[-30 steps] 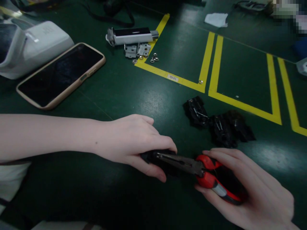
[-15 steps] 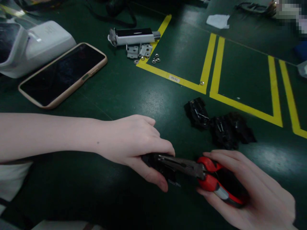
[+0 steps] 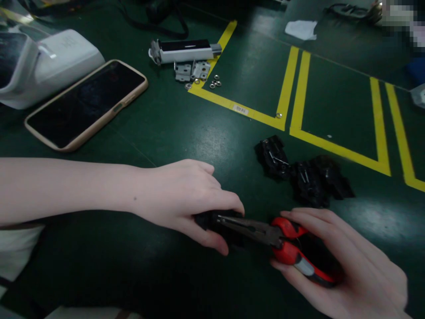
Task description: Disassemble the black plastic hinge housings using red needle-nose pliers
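My left hand (image 3: 186, 197) reaches in from the left and pinches a small black part (image 3: 207, 220) between thumb and fingers on the green mat. My right hand (image 3: 345, 261) wraps round the red handles of long-nose pliers (image 3: 265, 232), whose jaws point left and meet the black part at my left fingertips. Just beyond my right hand lies a pile of similar black parts (image 3: 302, 175) with small metal springs.
A phone (image 3: 86, 104) in a tan case lies at the upper left beside a white device (image 3: 49, 62). A white and black bar (image 3: 184, 50), metal brackets (image 3: 192, 71) and washers (image 3: 215, 82) sit at the back by yellow tape lines (image 3: 285, 88). White paper (image 3: 300, 29) lies far back.
The black part and plier jaws shifted slightly between my left fingers. Both hands stay in nearly the same place.
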Tool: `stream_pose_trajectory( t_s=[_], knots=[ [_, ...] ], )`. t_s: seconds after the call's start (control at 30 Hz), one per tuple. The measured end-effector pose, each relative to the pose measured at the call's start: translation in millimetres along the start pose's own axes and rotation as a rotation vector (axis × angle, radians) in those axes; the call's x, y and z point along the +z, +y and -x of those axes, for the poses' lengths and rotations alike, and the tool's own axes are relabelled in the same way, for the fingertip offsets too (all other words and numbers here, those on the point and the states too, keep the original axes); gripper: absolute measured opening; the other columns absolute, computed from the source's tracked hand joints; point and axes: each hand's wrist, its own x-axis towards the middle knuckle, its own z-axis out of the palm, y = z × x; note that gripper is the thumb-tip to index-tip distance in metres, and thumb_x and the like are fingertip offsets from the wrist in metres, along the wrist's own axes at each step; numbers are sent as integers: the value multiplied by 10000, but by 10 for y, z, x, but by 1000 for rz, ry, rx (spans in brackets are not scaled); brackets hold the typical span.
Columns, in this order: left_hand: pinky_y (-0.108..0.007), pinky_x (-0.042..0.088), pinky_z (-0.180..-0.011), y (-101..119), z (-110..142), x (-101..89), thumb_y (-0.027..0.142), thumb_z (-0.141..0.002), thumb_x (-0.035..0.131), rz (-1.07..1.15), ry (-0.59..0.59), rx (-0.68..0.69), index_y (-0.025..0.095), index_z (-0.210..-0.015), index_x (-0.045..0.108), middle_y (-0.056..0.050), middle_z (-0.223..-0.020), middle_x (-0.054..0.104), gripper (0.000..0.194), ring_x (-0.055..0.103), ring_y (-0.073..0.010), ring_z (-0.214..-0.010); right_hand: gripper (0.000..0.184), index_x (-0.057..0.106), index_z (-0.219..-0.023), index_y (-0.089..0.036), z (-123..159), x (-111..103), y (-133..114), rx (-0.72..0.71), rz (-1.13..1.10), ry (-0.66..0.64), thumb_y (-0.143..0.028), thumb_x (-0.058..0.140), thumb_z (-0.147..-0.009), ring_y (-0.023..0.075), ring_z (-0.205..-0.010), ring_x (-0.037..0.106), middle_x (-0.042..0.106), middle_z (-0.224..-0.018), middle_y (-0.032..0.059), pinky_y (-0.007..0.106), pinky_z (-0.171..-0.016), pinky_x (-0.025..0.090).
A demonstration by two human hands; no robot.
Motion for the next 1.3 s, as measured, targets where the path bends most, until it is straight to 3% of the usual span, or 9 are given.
stream_pose_trajectory(
  t_s=[0.2, 0.33, 0.57, 0.73, 1.07, 1.3],
  knots=[
    [-299, 320, -618, 6, 2, 8, 570, -820, 712, -35, 17, 20, 180, -1041, 646, 33, -725, 685, 453, 609, -134, -642, 405, 592, -1165, -156, 44, 31, 30, -18, -20, 17, -440, 614, -877, 227, -835, 682, 675, -986, 112, 351, -718, 556],
    [-300, 324, -631, 10, 12, 11, 554, -821, 721, -18, 11, 6, 182, -1093, 634, 32, -768, 711, 469, 625, -137, -660, 424, 571, -1187, -172, 47, 4, 23, 7, 4, -50, -452, 612, -871, 244, -843, 687, 677, -1003, 114, 363, -722, 555],
    [-317, 369, -695, 28, 31, -31, 440, -858, 664, 98, 15, 3, 192, -1336, 486, 11, -989, 746, 567, 656, -143, -730, 388, 601, -1117, -144, 14, 24, 29, -43, -10, -1, -441, 625, -868, 218, -829, 679, 673, -965, 110, 328, -663, 536],
    [-308, 342, -662, 52, 60, -27, 360, -811, 695, 97, 26, 19, 188, -1104, 590, 45, -918, 700, 355, 618, -107, -723, 404, 599, -1136, -140, 15, 38, 42, -62, -16, 2, -436, 633, -865, 209, -823, 669, 666, -974, 107, 323, -655, 537],
    [-314, 275, -584, 45, 57, 1, 535, -720, 778, -35, 65, 53, 191, -918, 530, 67, -797, 622, 468, 528, -95, -637, 363, 586, -1159, -160, 30, -16, -30, -14, -17, -60, -409, 615, -896, 209, -863, 665, 666, -1005, 105, 341, -707, 537],
    [-317, 272, -562, -21, 61, -19, 701, -714, 702, -193, 140, 102, 192, -910, 519, 43, -789, 622, 575, 519, -113, -628, 391, 596, -1163, -139, 52, 29, 49, -61, -15, -20, -420, 611, -892, 213, -844, 654, 655, -995, 117, 347, -668, 514]
  ],
)
